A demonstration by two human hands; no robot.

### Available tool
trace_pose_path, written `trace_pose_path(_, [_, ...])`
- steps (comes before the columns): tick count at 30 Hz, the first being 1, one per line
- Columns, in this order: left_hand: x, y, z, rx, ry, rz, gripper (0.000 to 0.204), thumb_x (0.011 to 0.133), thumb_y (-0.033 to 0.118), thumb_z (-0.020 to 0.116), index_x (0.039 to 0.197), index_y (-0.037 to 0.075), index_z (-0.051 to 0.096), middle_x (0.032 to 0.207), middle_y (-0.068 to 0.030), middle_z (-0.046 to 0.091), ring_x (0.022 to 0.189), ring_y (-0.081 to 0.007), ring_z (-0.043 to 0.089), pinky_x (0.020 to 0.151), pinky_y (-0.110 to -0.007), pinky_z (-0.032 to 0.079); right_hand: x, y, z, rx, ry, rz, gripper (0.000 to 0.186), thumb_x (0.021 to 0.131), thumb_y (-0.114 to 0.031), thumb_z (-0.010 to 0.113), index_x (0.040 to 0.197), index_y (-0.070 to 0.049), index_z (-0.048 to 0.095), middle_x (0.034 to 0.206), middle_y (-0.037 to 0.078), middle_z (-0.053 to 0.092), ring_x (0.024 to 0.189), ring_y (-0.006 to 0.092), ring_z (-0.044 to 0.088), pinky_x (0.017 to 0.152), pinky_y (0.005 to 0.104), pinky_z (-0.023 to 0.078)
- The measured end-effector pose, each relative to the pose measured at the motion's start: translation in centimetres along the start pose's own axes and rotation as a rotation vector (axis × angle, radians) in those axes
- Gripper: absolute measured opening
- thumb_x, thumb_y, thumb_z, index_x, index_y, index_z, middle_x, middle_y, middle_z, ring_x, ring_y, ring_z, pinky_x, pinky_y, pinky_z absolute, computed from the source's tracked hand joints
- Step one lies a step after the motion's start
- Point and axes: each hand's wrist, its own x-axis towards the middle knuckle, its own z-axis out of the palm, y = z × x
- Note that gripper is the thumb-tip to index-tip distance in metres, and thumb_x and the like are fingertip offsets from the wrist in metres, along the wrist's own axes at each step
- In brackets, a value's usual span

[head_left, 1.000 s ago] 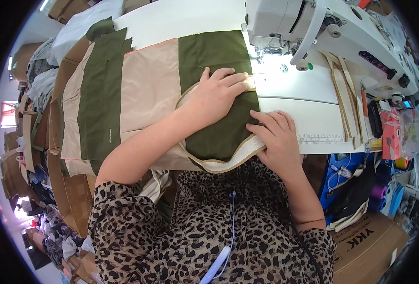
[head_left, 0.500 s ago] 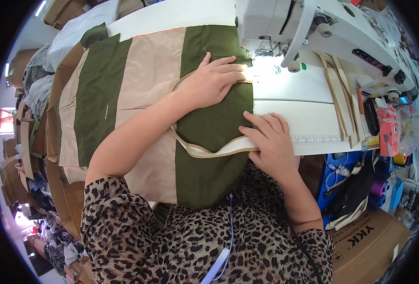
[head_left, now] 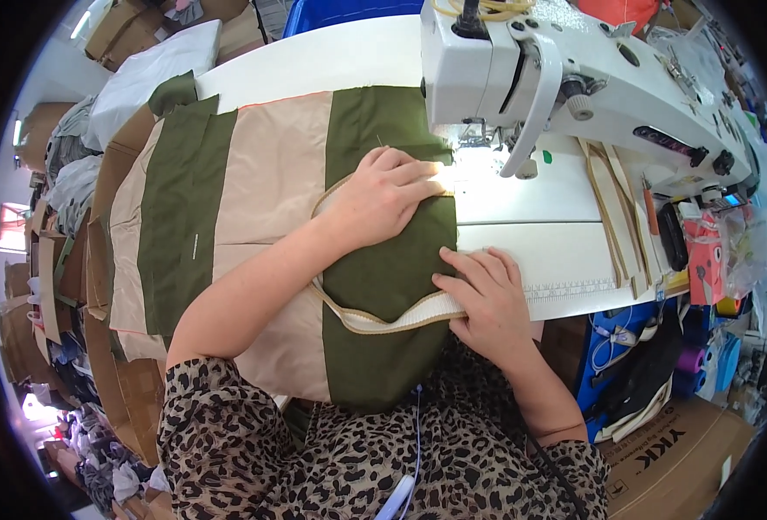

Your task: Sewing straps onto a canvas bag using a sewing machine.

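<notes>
1. Pressing flat, unclamped: my left hand, over one end of the cream, brown-edged webbing strap, on panelled olive-and-beige cloth.
2. That end points rightward, toward the white sewing machine, nearer my left.
3. My right hand: closed on the strap's looped-back length.

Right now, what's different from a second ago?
Your left hand has moved right and forward, toward the sewing machine, along with the striped cloth. The cloth's near edge now hangs lower, toward your lap. Nothing was visibly grabbed or released; your right hand still holds the strap.
</notes>
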Motion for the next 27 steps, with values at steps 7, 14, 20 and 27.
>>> trace_pose_path(7, [-0.04,0.29,-0.06,-0.009,0.032,0.014,0.027,0.080,0.006,0.072,0.105,0.015,0.071,0.116,-0.0004,0.068,0.097,-0.0221,0.061,0.091,-0.039,0.048,-0.26,0.27,0.15,0.034,0.040,-0.034,0.037,0.064,-0.010,0.079,0.101,-0.012,0.072,0.125,0.002,0.064,0.118,0.0234,0.057,0.108,0.0466,0.041])
trace_pose_path(14, [-0.11,0.44,-0.16,0.018,0.022,-0.021,0.025,0.079,0.008,0.073,0.104,0.014,0.071,0.117,0.0006,0.069,0.097,-0.0224,0.062,0.085,-0.037,0.049,-0.14,0.47,0.23,0.042,0.038,-0.025,0.037,0.064,-0.010,0.079,0.101,-0.012,0.072,0.125,0.002,0.064,0.118,0.0232,0.057,0.108,0.0466,0.041])
trace_pose_path(20, [0.08,0.49,-0.08,0.030,0.027,0.001,0.025,0.080,0.008,0.073,0.104,0.014,0.071,0.117,0.0015,0.069,0.099,-0.0227,0.062,0.084,-0.036,0.050,-0.19,0.42,0.21,0.035,0.035,-0.019,0.037,0.065,-0.010,0.078,0.101,-0.012,0.072,0.126,0.003,0.063,0.119,0.0232,0.057,0.108,0.0463,0.041])
trace_pose_path(27, [-0.27,0.27,-0.04,-0.014,0.009,-0.046,0.024,0.078,0.007,0.072,0.101,0.013,0.069,0.117,0.0001,0.069,0.099,-0.0248,0.062,0.086,-0.038,0.051,0.11,0.46,0.05,0.040,0.046,-0.088,0.030,0.071,-0.012,0.075,0.101,-0.012,0.072,0.126,0.003,0.064,0.117,0.0230,0.058,0.106,0.0441,0.044])
